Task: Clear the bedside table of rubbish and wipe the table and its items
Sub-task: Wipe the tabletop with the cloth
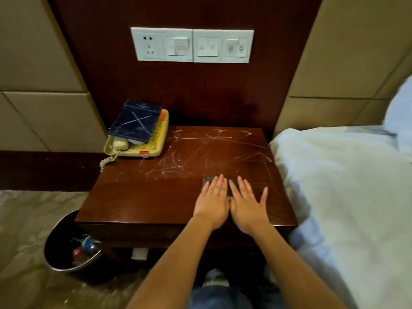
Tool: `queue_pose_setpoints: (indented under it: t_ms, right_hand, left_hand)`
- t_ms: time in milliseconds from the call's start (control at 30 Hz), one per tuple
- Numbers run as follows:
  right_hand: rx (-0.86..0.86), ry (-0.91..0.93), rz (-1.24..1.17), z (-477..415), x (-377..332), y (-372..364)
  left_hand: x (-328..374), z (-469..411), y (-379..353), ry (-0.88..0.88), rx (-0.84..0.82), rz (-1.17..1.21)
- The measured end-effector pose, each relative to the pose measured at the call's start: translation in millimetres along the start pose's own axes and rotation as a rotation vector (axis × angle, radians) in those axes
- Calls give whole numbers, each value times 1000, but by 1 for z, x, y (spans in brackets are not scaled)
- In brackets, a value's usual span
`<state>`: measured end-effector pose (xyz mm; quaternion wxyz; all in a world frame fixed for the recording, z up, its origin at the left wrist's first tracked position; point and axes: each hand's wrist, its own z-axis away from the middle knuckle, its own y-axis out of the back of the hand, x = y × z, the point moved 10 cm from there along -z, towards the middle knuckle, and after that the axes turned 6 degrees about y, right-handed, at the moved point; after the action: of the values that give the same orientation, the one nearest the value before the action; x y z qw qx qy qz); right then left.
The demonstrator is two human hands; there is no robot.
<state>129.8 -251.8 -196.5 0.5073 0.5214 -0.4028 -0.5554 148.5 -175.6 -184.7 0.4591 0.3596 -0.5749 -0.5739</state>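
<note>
Centre frame, dark wood table (pixel 145 197): rigid, glossy top, white streaks across the far half and none showing on the near strip, so I'd judge the wiping part done. Lower left, bin (pixel 60 233) on the floor with bottles (pixel 85 245) in it; no loose rubbish visible on the table. Upper left of the table, cream telephone (pixel 156 141): hard plastic, light, likely to skid on the gloss, and its coiled cord hangs off the left edge. Lift it by the base sides, not the handset. Dark blue folder (pixel 136 123) lies tilted on top of it, streaked white. Looks thin, stiff and light; take it by an edge and remove it first, or it will slide off. Lower right centre, dark cloth (pixel 206 181), soft and flat on the table, mostly covered. Left hand (pixel 211 201) and right hand (pixel 247 204) lie side by side, fingers straight, palms pressing the cloth flat, gripping nothing. Writing: wall switch panel (pixel 192 45) shows only small icons, the telephone's key labels are blurred, and the folder's emblem and line of print are too small to read.
</note>
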Motion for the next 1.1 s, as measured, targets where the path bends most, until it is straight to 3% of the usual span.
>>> queue_pose_setpoints:
  t_ms: [167, 433, 600, 900, 1100]
  right_hand:
    - [34, -163, 71, 34, 78, 10]
    - [-27, -222, 72, 31, 60, 8]
    - [-34, -94, 36, 2, -23, 2]
    - [-58, 231, 84, -61, -246, -26]
    - [-76, 385, 80, -70, -343, -40]
  left_hand:
    - [87, -8, -11, -139, -49, -67]
    - [71, -12, -11, -273, -90, -71]
    - [-14, 1, 1, -177, -46, -36]
    - [-239, 59, 27, 144, 76, 2]
    - [-331, 97, 30, 284, 122, 86]
